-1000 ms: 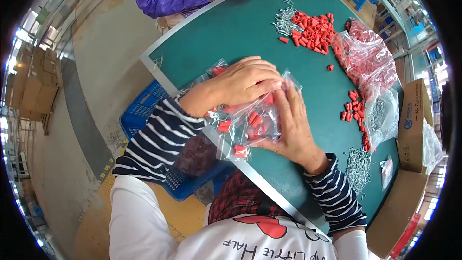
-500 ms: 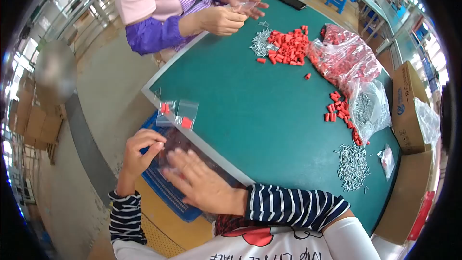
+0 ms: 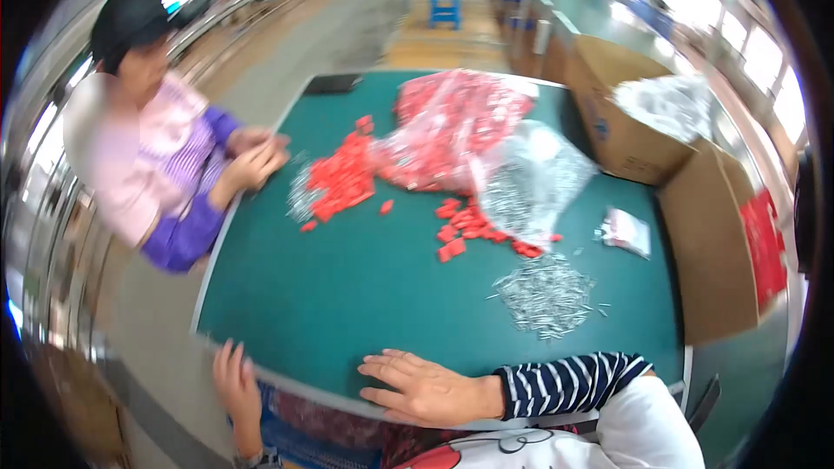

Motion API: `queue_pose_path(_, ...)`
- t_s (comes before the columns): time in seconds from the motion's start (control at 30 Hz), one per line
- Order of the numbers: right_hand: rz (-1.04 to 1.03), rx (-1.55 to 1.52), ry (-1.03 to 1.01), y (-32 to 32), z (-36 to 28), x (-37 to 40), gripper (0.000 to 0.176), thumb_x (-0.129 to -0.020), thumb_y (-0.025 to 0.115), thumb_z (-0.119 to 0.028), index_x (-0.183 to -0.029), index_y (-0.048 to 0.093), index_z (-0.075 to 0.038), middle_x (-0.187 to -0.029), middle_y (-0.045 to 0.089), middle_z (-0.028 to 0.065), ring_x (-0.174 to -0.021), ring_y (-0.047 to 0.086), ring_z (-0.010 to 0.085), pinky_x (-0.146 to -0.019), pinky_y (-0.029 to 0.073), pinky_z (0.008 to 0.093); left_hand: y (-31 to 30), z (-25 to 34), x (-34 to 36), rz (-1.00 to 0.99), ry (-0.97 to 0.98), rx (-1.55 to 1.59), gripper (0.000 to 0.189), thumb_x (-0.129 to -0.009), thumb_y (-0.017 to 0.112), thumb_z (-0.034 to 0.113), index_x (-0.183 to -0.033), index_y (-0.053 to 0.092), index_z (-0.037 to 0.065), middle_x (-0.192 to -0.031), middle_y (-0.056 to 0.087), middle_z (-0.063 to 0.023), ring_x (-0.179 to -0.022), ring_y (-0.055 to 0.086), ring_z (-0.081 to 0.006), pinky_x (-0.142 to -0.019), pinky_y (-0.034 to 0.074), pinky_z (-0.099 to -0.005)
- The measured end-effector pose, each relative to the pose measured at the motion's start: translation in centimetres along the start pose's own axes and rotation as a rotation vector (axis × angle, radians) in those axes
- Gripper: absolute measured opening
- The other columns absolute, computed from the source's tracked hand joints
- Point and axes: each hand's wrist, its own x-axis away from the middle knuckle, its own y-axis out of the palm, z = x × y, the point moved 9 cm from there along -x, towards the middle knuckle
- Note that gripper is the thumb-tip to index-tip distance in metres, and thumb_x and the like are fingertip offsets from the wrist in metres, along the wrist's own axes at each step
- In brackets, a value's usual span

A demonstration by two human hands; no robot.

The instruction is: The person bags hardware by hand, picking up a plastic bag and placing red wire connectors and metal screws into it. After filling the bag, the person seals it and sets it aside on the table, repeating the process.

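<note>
Flat on the near edge of the green table [image 3: 347, 295] lies my right hand [image 3: 421, 388], fingers apart and holding nothing. My left hand [image 3: 236, 386] is at the table's near left corner, a little blurred, its fingers stretched upward with nothing visible in them. To the right of my right hand is a loose pile of silver screws [image 3: 546, 295]. Behind it lie loose red plastic sleeves [image 3: 453, 247] and a clear bag of screws [image 3: 526, 195]. A larger clear bag of red sleeves [image 3: 452, 126] rests farther back.
A co-worker [image 3: 178, 165] at the left has both hands together near another pile of red sleeves [image 3: 343, 178] and screws [image 3: 301, 195]. A black phone [image 3: 334, 84], a small filled bag [image 3: 625, 233] and cardboard boxes [image 3: 634, 143] line the edges. A blue crate [image 3: 313, 443] sits below.
The view has swung up and to the right. My hands have moved apart, the right now resting on the table. The small bags with red sleeves at the table edge are out of sight.
</note>
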Motion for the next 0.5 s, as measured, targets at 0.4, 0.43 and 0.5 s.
queue_pose_path(0.4, 0.604, 0.332, 0.301, -29.1, 17.8, 9.9, 0.022, -0.082, 0.066, -0.007, -0.104, 0.065, -0.002, -0.103, 0.065, 0.0161, -0.093, 0.063, 0.0347, -0.083, 0.05, 0.0413, -2.4, 11.7, -0.7, 0.189, -0.102, 0.161, 0.026, -0.099, 0.056, 0.019, -0.108, 0.066, -0.003, -0.109, 0.066, -0.0186, -0.101, 0.062, -0.0343, -0.091, 0.048, -0.0448)
queue_pose_path(0.43, 0.654, 0.365, 0.409, -31.6, 20.5, 10.5, 0.021, -0.084, 0.065, -0.006, -0.105, 0.065, -0.002, -0.1, 0.066, 0.016, -0.091, 0.064, 0.0337, -0.081, 0.051, 0.0394, -1.9, 15.7, -2.8, 0.192, 0.009, 0.214, 0.022, -0.096, 0.059, 0.015, -0.106, 0.067, -0.003, -0.105, 0.066, -0.018, -0.099, 0.063, -0.0335, -0.09, 0.049, -0.0441)
queue_pose_path(0.5, 0.722, 0.394, 0.594, -35.8, 26.1, 11.6, 0.024, -0.084, 0.066, -0.01, -0.106, 0.065, -0.002, -0.099, 0.065, 0.0168, -0.092, 0.064, 0.0337, -0.08, 0.051, 0.0405, 0.5, 22.3, -6.3, 0.178, 0.222, 0.347, 0.016, -0.088, 0.062, 0.005, -0.102, 0.067, -0.001, -0.102, 0.067, -0.0151, -0.099, 0.062, -0.0326, -0.091, 0.048, -0.043)
